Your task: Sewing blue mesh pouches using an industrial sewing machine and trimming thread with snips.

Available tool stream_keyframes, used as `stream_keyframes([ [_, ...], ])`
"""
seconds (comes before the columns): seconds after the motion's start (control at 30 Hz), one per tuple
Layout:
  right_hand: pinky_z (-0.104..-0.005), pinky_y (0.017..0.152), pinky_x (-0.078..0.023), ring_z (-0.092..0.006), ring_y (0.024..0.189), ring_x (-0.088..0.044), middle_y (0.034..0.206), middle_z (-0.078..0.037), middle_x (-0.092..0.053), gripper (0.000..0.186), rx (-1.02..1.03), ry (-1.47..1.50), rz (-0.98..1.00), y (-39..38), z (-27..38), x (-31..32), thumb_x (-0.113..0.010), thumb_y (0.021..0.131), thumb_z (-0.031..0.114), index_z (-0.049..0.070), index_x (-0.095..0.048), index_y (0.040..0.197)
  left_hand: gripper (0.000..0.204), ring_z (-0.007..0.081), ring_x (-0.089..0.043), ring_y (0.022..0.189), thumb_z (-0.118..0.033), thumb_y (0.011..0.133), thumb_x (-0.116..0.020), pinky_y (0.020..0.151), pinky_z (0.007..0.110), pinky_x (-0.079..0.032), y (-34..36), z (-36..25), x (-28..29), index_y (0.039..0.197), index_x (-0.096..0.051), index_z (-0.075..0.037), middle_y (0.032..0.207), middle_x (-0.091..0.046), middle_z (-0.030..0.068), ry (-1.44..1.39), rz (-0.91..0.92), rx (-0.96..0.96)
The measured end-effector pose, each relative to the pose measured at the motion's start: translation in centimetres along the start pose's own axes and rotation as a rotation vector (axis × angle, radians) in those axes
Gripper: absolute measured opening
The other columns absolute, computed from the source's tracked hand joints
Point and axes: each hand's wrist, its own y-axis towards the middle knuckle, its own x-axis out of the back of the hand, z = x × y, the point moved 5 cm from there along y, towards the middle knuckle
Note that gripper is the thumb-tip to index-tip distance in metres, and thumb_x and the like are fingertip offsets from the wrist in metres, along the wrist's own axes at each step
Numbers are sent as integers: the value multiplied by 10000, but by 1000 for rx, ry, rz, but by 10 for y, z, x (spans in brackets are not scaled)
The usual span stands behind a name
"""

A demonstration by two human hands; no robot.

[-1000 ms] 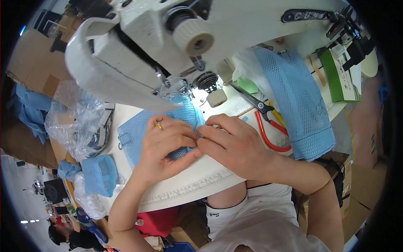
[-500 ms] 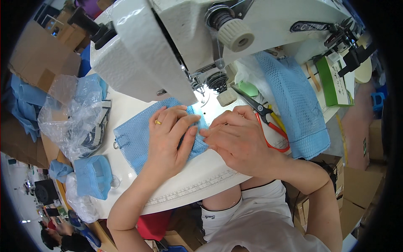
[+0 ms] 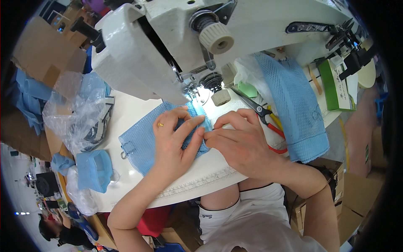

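A piece of blue mesh fabric (image 3: 145, 132) lies on the white sewing machine bed, its right edge under the lit needle area (image 3: 194, 93). My left hand (image 3: 174, 136), with a gold ring on one finger, rests over this mesh, thumb and fingers curled on its folded edge. Close beside it, my right hand (image 3: 245, 145) pinches the right edge of the same piece. The fingertips of both hands nearly meet there, just in front of the presser foot. Exactly how the edge is folded is partly hidden by my fingers.
Scissors with red handles (image 3: 275, 130) lie right of my right hand, beside a long blue mesh piece (image 3: 294, 109). A green and white box (image 3: 333, 86) stands beyond. On the left are a clear plastic bag (image 3: 75, 109) and a small blue mesh piece (image 3: 94, 170).
The whole view has shifted slightly. Both hands stay at the edge of the mesh; my right fingers have changed their bend a little, and its index finger has drawn back from the left hand.
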Motion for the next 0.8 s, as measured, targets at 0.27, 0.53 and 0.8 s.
stream_keyframes([
  [0.27, -405, 922, -427, -156, 1009, -644, 1017, 12, -734, 139, 22, -125, -154, -5, 7, 4, -729, 814, 121, 71, -747, 943, 213, 279, -610, 1196, -157, 932, -771, 1071, 471, -364, 1, 2, 3, 1130, -805, -86, 1088, -636, 85, 15, 66, -16],
  [0.53, -392, 924, -403, -141, 961, -652, 1099, 53, -786, 157, 10, -73, -61, -4, 1, 0, -766, 790, 143, 123, -767, 946, 208, 289, -581, 1261, -129, 961, -742, 1072, 426, -355, 3, 2, 1, 1156, -814, -112, 1111, -606, 91, 24, 102, 51],
  [0.8, -396, 926, -436, -171, 971, -616, 980, -1, -694, 174, 79, -161, -58, -2, 8, -1, -733, 773, 124, 70, -714, 938, 247, 292, -577, 1269, -122, 939, -758, 1070, 433, -346, 3, 0, 6, 1180, -814, -117, 1129, -604, 92, 33, 140, 56],
])
